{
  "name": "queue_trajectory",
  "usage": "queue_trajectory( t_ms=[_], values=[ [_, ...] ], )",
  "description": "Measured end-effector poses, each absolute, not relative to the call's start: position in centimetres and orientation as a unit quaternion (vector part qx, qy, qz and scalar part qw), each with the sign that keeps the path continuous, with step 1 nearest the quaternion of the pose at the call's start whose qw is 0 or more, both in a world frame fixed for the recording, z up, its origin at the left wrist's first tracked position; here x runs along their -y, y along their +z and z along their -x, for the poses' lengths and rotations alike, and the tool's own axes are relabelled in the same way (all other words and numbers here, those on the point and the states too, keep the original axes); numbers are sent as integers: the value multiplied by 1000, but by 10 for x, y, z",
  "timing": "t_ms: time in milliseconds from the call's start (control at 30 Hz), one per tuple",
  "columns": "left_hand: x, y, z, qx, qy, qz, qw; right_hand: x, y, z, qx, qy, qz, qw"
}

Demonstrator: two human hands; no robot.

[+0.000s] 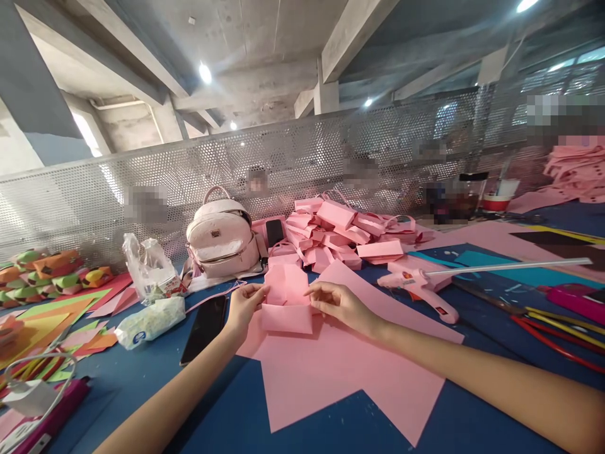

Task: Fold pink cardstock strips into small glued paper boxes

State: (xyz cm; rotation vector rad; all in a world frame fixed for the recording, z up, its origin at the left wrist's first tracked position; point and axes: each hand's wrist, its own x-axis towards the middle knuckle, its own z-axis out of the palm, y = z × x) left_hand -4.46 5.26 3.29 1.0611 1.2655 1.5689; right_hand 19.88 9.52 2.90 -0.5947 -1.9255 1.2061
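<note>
Between my two hands is a small pink folded pouch, its flap raised and its front panel facing me. My left hand pinches its left edge between thumb and fingers. The right hand has its curled fingertips closed on the opposite edge. Beneath them large pink sheets lie spread on the blue table. A pink glue gun with a long glue stick rests to the right of my right hand. Just left of my left hand lies a black phone.
Behind the pouch is a heap of pink folded pieces, beside a pale pink backpack. Scissors with red and yellow handles lie right. A tissue pack and a magenta power strip are left. A perforated metal screen borders the table.
</note>
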Motion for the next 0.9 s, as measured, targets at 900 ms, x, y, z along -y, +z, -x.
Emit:
queue_trajectory(
  t_ms=[900],
  values=[
    [-58, 27, 53, -481, 635, -440, 415, -95, 27, -202, 810, 326, 334, 355]
  ],
)
